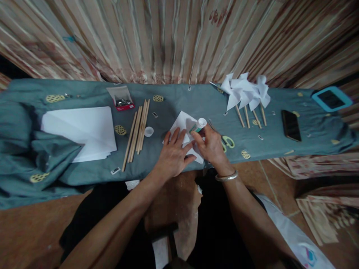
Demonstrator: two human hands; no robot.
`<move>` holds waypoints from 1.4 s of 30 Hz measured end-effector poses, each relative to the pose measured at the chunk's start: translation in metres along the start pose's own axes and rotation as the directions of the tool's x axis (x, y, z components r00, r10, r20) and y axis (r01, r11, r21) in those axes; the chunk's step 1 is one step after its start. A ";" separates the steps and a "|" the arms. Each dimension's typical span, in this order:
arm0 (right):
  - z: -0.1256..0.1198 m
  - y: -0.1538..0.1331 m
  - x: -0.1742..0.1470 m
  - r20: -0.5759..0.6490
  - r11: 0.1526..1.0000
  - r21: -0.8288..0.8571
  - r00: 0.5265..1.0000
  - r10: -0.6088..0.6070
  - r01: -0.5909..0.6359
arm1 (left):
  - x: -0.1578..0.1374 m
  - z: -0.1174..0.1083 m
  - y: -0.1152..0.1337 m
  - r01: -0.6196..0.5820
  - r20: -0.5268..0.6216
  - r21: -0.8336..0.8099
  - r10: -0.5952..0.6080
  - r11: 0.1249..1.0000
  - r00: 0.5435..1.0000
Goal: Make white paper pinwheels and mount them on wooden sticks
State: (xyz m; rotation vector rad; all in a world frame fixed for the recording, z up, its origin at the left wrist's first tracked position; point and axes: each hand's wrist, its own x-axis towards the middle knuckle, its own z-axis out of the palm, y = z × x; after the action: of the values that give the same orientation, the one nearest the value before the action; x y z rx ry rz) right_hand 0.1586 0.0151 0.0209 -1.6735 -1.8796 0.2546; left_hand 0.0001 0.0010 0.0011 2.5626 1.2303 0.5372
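Observation:
My left hand (pixel 174 152) lies with fingers spread on a piece of white paper (pixel 182 121), pressing it to the cloth-covered table. In my right hand (pixel 209 144) is a glue stick (pixel 198 126), tilted over the paper with its white base upward. Its lower end is hidden by my fingers, so whether it touches the paper cannot be seen. A round white cap (pixel 149 131) rests to the left of the paper. Green-handled scissors (pixel 228 142) lie just right of my right hand, partly hidden by it.
Several wooden sticks (pixel 136 132) lie left of the cap, near a small open box (pixel 122 101) of metal pieces. A stack of white paper (pixel 81 127) is farther left. Several paper pinwheels (pixel 246 91), a phone (pixel 291 125) and a blue-framed device (pixel 332 98) lie right.

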 end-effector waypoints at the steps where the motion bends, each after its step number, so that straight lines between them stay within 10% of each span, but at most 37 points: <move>1: 0.000 0.000 0.000 -0.001 1.000 0.000 1.000 0.001 -0.001 | 0.000 -0.001 0.000 0.003 0.007 0.001 -0.003 1.000 1.000; 28: -0.002 -0.003 0.006 0.127 0.965 0.227 0.986 0.107 -0.134 | 0.000 0.000 -0.001 0.000 0.005 0.018 0.000 1.000 1.000; 37: -0.021 0.010 0.010 0.294 0.190 0.889 0.839 0.458 -0.416 | 0.000 0.002 -0.003 0.002 0.007 -0.003 -0.002 1.000 1.000; 42: -0.027 0.012 0.008 0.371 -0.003 0.906 0.790 0.487 -0.424 | -0.001 -0.005 -0.003 -0.026 -0.014 0.017 0.026 1.000 1.000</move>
State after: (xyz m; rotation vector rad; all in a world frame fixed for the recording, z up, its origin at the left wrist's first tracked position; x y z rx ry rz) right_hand 0.1837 0.0179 0.0386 -1.1289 -0.5298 1.3825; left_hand -0.0051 0.0023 0.0045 2.5966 1.2134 0.5531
